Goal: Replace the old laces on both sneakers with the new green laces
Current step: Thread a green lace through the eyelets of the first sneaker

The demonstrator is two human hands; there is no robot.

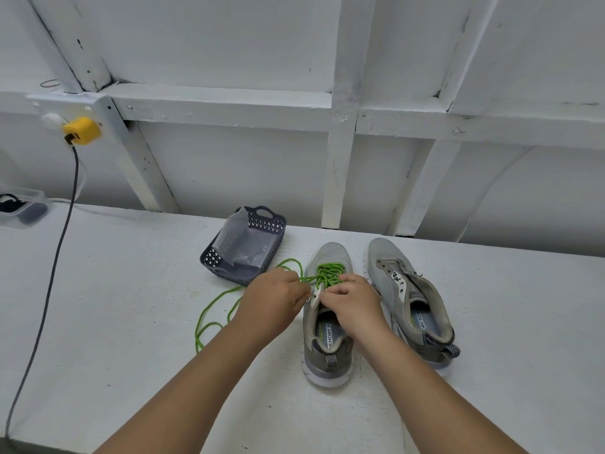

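Note:
Two grey sneakers stand side by side on the white table, toes pointing away from me. The left sneaker (328,342) has a green lace (329,273) crossed through its front eyelets. My left hand (275,299) pinches a strand of that lace at the shoe's left side. My right hand (353,303) is curled over the tongue area and grips the lace there; its fingertips are hidden. The lace's loose length (209,316) loops over the table to the left. The right sneaker (409,299) has no lace and leans slightly to the right.
A dark plastic basket (209,257) with a clear plastic bag in it sits just behind my left hand. A grey cable (49,290) runs from a yellow plug (81,130) on the wall down across the table's left. A clear box (19,208) is at the far left.

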